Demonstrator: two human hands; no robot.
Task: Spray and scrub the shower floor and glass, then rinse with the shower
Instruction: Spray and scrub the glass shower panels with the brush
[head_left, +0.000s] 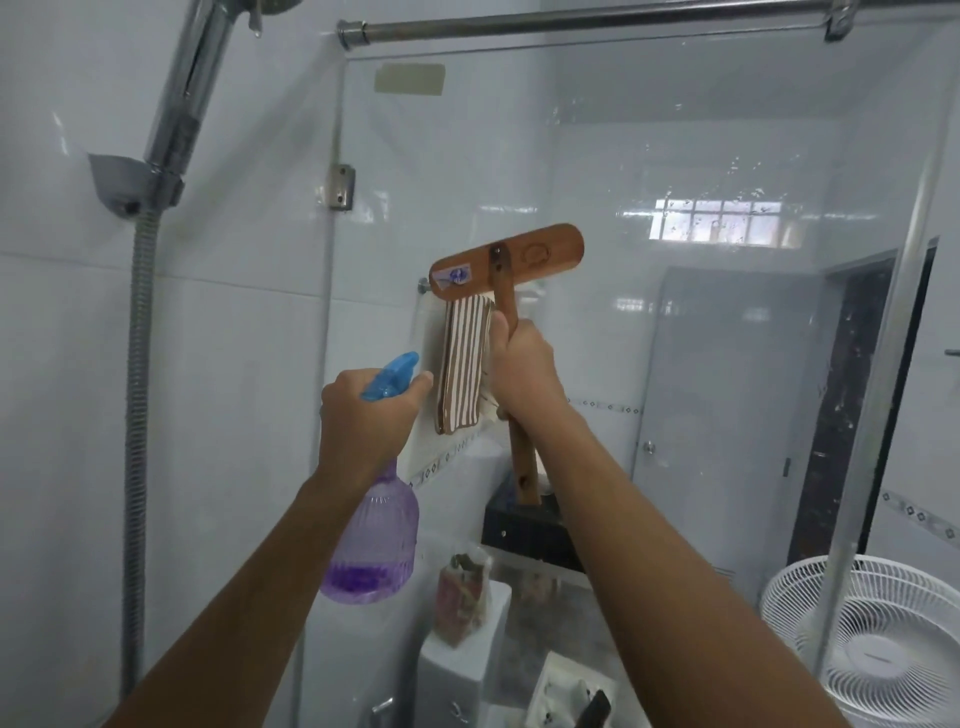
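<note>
My left hand (363, 415) grips a purple spray bottle (376, 545) by its neck, index finger by the blue trigger head (392, 376), nozzle toward the glass panel (675, 364). My right hand (524, 369) holds the wooden handle of a scrub brush (506, 260). The brush's wooden head sits high against the glass, tilted slightly. Water drops speckle the glass at the upper right. The shower floor is out of view.
A chrome shower head and holder (171, 140) with a hose (136, 415) hang on the tiled wall at left. Behind the glass are a striped towel (465, 364), a toilet tank with a bag (462, 597), and a white fan (872, 644). A rail (571, 23) runs overhead.
</note>
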